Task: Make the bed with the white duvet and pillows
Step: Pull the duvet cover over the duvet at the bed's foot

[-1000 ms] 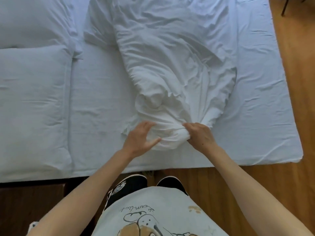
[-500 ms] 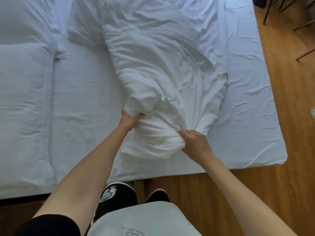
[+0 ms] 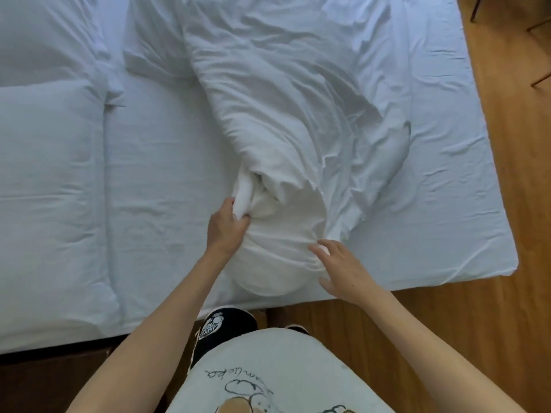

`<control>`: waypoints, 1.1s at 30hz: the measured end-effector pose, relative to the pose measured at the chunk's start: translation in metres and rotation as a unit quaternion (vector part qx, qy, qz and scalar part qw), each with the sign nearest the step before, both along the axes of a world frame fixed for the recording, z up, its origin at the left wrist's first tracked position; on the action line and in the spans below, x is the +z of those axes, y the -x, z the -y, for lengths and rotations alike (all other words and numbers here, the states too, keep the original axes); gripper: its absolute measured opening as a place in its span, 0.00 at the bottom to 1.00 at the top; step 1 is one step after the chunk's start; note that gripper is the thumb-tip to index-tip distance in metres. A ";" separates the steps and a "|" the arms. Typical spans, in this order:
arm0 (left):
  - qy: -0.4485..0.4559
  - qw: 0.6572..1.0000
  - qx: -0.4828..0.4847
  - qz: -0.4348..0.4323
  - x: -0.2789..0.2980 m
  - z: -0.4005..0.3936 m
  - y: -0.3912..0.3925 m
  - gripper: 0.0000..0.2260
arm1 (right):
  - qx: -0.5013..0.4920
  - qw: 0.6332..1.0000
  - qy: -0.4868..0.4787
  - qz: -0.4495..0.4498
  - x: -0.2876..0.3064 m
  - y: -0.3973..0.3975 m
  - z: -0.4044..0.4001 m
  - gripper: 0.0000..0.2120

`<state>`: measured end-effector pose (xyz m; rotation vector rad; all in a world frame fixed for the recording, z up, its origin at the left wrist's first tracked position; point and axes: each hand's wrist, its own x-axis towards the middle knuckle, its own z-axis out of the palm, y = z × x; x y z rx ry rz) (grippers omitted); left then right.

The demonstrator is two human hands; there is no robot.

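The white duvet (image 3: 286, 93) lies bunched in a long crumpled heap down the middle of the bed (image 3: 155, 174), its near end hanging toward the mattress edge. My left hand (image 3: 225, 228) grips a fold of the duvet at the heap's near left side. Just right of the near end, my right hand (image 3: 343, 268) is spread with fingers apart, holding nothing, its fingertips at the fabric. Two white pillows lie on the left: a near pillow (image 3: 47, 189) and a far pillow (image 3: 44, 34).
The wooden floor (image 3: 512, 204) runs along the right side and the near edge of the bed. Dark furniture legs (image 3: 536, 49) show at the top right. My knees and light shirt (image 3: 268, 371) fill the bottom centre against the mattress edge.
My right hand has let go of the duvet fold and spread its fingers. My left hand went from open to reaching in and gripping a fold on the left.
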<state>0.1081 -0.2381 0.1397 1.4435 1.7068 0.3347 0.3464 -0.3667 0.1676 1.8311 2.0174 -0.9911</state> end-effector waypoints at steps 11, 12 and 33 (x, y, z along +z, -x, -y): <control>-0.198 0.973 -0.117 0.011 0.069 0.068 0.017 0.12 | 0.357 0.914 -0.183 0.054 0.062 0.105 -0.120 0.47; -0.204 0.973 -0.111 0.015 0.072 0.070 0.020 0.10 | 0.384 0.905 -0.168 0.076 0.065 0.109 -0.125 0.43; 0.189 0.958 -0.027 0.213 0.018 0.048 0.079 0.50 | 0.201 0.911 -0.358 -0.044 0.158 0.047 -0.081 0.05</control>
